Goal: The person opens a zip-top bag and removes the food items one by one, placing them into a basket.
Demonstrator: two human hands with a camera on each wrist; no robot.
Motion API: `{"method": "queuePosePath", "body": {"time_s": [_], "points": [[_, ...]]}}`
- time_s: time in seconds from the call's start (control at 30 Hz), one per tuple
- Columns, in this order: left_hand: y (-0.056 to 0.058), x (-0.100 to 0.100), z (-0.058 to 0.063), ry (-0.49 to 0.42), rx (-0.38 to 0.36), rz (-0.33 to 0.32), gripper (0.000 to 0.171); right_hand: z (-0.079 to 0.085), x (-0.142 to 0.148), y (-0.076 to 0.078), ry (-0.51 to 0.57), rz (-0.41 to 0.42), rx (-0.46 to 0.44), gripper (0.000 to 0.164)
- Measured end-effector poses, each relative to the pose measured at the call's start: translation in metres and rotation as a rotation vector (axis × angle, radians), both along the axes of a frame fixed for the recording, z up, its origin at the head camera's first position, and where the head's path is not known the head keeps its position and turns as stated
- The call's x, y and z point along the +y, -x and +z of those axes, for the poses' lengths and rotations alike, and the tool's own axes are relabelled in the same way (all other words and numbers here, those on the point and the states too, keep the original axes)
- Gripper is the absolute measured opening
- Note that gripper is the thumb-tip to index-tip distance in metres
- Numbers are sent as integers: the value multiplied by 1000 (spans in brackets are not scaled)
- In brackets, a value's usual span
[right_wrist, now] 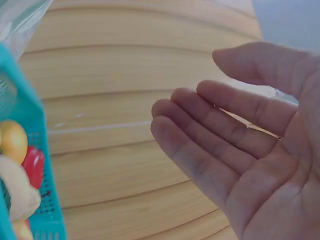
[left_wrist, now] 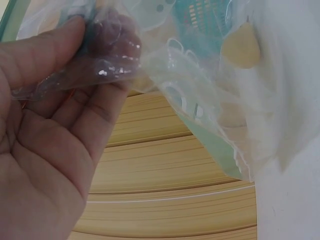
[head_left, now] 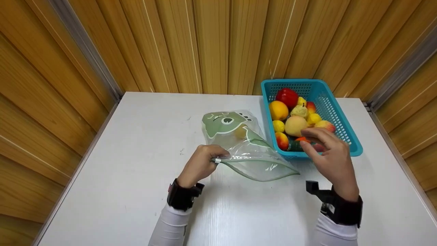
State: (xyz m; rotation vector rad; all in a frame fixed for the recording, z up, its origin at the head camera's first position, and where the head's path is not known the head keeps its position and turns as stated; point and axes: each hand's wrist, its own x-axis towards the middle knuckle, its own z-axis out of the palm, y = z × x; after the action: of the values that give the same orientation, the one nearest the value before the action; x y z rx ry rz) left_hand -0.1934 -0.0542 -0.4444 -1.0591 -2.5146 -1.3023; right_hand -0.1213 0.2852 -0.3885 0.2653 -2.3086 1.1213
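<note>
My left hand (head_left: 200, 163) pinches the left corner of a clear zip bag (head_left: 251, 152), right by its white slider (head_left: 217, 160). Green cartoon printing covers part of the bag, which lies on the table with its mouth gaping toward me. A yellowish fruit (left_wrist: 241, 46), pear-shaped in the left wrist view, shows through the plastic. Over the near side of a blue basket (head_left: 341, 116) hovers my right hand (head_left: 331, 155), fingers loosely bent and nothing in them. Beneath it, an orange-red item and a dark green item (head_left: 294, 145) are partly hidden.
The basket holds several fruits and vegetables, among them a red bell pepper (head_left: 287, 97), an orange (head_left: 278, 110) and a large pale peach (head_left: 296, 125). It stands at the white table's (head_left: 153, 136) back right. Wood-patterned panels (head_left: 211, 44) rise behind and on both sides.
</note>
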Motion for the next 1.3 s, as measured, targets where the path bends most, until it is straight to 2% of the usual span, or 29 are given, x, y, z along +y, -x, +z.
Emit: {"method": "queuePosePath", "body": {"time_s": [0.13, 0.3, 0.47, 0.57, 0.7, 0.8, 0.9, 0.97, 1.0, 1.17, 1.3], "points": [[0, 0, 0, -2, -6, 1, 41, 6, -8, -10, -47, 89, 22, 38], [0, 0, -1, -8, -15, 4, 42, 10, -18, -20, -128, 245, 18, 45], [0, -1, -2, -17, -13, 3, 42, 10, -28, -26, -263, 394, -17, 41], [0, -1, -1, -18, -13, 3, 42, 11, -34, -26, -341, 507, -118, 36], [-1, -1, -1, -14, -18, 6, 40, 14, -45, -22, -408, 613, -336, 34], [-1, 0, -1, -9, -12, 7, 37, 14, -57, -20, -480, 612, -474, 38], [-2, 0, 0, -10, 2, 3, 36, 9, -73, -18, -562, 554, -539, 44], [-2, 1, 0, -15, 6, -3, 36, 2, -83, -15, -600, 505, -543, 49], [-2, 1, 0, -17, 5, -6, 37, -4, -87, -13, -620, 481, -514, 51], [-2, 2, -1, -22, 7, -13, 39, -23, -103, -2, -623, 405, -467, 54], [-2, 2, -2, -18, 20, -16, 42, -32, -108, 6, -584, 335, -519, 55]]}}
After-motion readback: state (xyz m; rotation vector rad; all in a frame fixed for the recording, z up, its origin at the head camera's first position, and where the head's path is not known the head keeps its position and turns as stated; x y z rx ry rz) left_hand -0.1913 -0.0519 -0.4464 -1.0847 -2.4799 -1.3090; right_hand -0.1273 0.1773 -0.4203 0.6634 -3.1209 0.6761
